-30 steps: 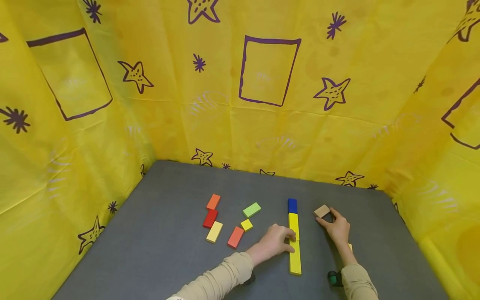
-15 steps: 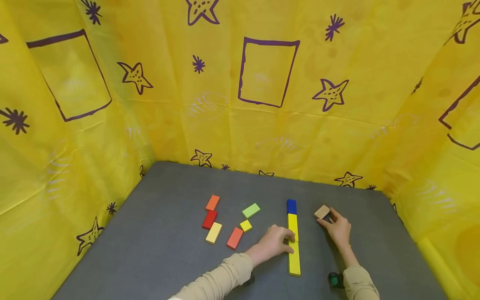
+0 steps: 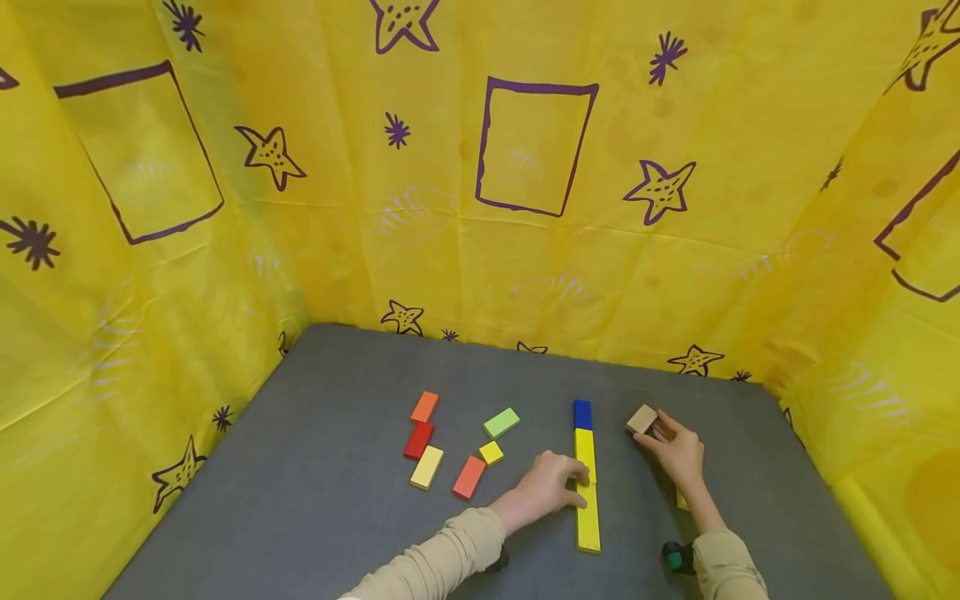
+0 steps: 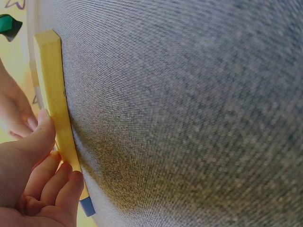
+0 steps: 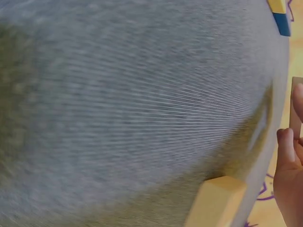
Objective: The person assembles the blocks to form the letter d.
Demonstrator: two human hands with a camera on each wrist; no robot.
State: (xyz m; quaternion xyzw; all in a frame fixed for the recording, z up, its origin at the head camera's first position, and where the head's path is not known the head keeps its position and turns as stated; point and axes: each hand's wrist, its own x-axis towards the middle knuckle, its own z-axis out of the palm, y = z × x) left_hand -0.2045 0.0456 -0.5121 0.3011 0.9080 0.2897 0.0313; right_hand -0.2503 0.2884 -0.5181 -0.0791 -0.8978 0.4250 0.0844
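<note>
A tan wooden block (image 3: pixel 642 418) is pinched between the thumb and fingers of my right hand (image 3: pixel 681 457), to the right of a straight row. That row has a blue block (image 3: pixel 582 414) at its far end and yellow blocks (image 3: pixel 588 529) behind it, end to end. My left hand (image 3: pixel 543 485) rests at the row's left side, thumb and index finger spread apart over the yellow blocks near a seam. The left wrist view shows the thumb tip against the yellow side, the other fingers loosely bent beside it. In the right wrist view the tan block (image 5: pixel 295 106) is partly cut off.
Left of the row lie an orange block (image 3: pixel 424 407), a red block (image 3: pixel 418 441), a cream block (image 3: pixel 427 467), a coral block (image 3: pixel 469 477), a small yellow block (image 3: pixel 491 452) and a green block (image 3: pixel 502 422). A pale yellow block (image 5: pixel 215 203) lies beside my right forearm.
My right hand has tilted and shifted slightly with the tan block, and the forearm has moved a little right. The left hand and the row stay in place.
</note>
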